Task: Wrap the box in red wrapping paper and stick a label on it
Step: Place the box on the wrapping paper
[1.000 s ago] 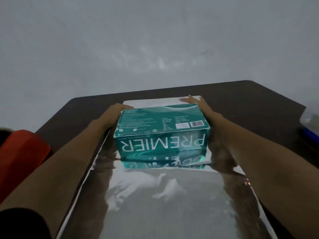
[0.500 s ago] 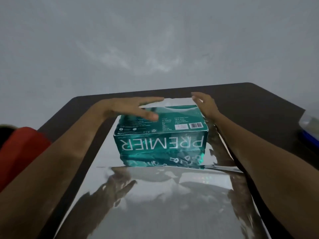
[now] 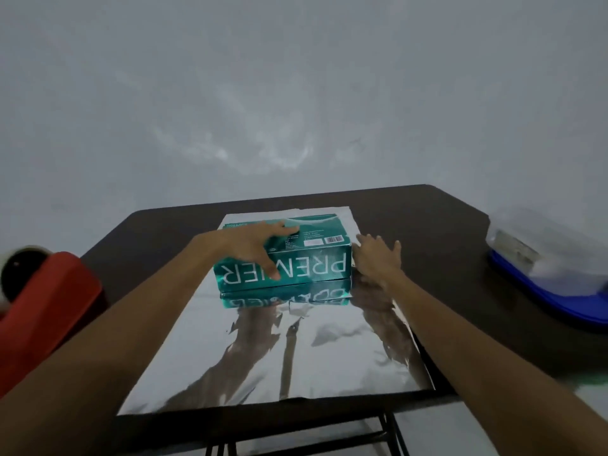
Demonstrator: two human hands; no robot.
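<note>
Box [image 3: 324,269] far on paper [image 3: 312,363]; L hand [image 3: 250,246] splayed atop, R hand [image 3: 375,262] open, prob. touching right end; square it first.

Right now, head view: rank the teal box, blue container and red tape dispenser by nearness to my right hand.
1. teal box, right beside the right hand, on its left.
2. blue container, off to the right.
3. red tape dispenser, far left.
</note>
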